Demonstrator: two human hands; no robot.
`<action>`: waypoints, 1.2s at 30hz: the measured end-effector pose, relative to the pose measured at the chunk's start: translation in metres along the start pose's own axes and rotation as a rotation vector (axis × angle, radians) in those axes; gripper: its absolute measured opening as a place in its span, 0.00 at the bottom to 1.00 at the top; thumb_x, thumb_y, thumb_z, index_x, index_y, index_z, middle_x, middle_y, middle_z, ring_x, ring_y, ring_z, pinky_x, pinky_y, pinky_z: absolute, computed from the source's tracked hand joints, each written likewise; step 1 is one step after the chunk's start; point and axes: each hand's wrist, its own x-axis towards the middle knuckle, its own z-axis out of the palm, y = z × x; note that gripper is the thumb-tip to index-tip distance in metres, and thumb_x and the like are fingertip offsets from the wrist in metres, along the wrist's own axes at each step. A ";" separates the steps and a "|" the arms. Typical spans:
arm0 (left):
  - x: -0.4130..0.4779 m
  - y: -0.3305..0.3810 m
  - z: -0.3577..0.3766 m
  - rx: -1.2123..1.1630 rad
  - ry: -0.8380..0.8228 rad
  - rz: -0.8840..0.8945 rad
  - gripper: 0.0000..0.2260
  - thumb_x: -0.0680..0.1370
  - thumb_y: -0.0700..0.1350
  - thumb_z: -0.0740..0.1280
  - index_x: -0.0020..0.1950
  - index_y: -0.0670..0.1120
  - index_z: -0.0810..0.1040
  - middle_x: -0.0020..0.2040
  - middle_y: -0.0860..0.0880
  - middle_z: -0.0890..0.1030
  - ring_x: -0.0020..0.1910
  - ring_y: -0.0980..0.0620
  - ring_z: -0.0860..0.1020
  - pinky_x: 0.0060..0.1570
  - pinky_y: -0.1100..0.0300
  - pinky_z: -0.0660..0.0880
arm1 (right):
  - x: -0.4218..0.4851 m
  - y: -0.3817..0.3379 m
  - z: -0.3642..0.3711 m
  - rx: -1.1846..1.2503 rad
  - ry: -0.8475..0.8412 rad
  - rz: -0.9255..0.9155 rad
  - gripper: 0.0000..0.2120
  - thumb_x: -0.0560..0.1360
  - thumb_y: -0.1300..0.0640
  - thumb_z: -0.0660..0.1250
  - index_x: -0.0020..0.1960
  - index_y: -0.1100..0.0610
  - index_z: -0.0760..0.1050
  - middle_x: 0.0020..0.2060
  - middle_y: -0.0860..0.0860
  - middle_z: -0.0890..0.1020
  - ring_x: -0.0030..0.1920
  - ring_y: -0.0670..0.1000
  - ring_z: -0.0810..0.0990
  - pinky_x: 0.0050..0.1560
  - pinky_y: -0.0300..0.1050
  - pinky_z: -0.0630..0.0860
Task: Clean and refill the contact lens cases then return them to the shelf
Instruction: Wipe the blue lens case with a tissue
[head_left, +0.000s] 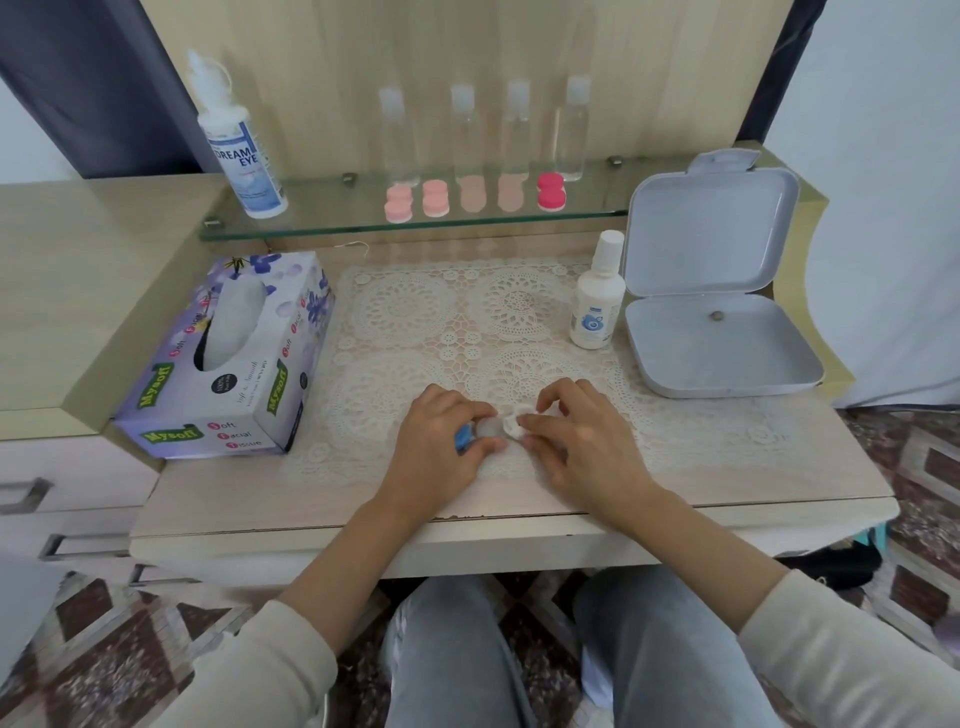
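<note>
Left hand (441, 441) fingers pinch the lens case (480, 432), blue cap at the palm; right hand (571, 431) fingertips press a tissue wad (514, 423) into the well; judged best: brace firmly, twist the wad gently

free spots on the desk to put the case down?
Bare lace mat between the tissue box and small bottle, behind both hands. Also the glass shelf between the big bottle and the pink cases. Crowded: right side, open grey box.

5 pink lens cases (472, 195) on shelf (311, 223).
</note>
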 end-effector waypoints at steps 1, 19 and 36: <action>0.000 0.000 0.000 -0.002 0.001 0.001 0.17 0.68 0.54 0.66 0.44 0.41 0.81 0.36 0.48 0.79 0.41 0.56 0.68 0.43 0.65 0.66 | 0.001 0.000 -0.001 0.005 0.005 0.000 0.11 0.71 0.53 0.63 0.42 0.56 0.82 0.39 0.54 0.75 0.37 0.51 0.72 0.35 0.40 0.64; -0.002 0.002 0.000 0.001 0.000 0.009 0.16 0.69 0.51 0.66 0.45 0.39 0.80 0.38 0.46 0.78 0.41 0.56 0.68 0.48 0.72 0.64 | 0.000 -0.002 -0.001 0.016 -0.015 -0.008 0.08 0.71 0.57 0.63 0.41 0.58 0.80 0.38 0.52 0.74 0.38 0.48 0.66 0.35 0.38 0.62; -0.002 0.003 0.001 0.046 0.010 0.038 0.14 0.70 0.50 0.66 0.46 0.39 0.79 0.38 0.46 0.77 0.41 0.55 0.68 0.46 0.69 0.64 | 0.005 -0.002 -0.002 0.062 -0.012 0.025 0.08 0.70 0.59 0.64 0.39 0.59 0.81 0.35 0.53 0.74 0.34 0.52 0.72 0.32 0.38 0.63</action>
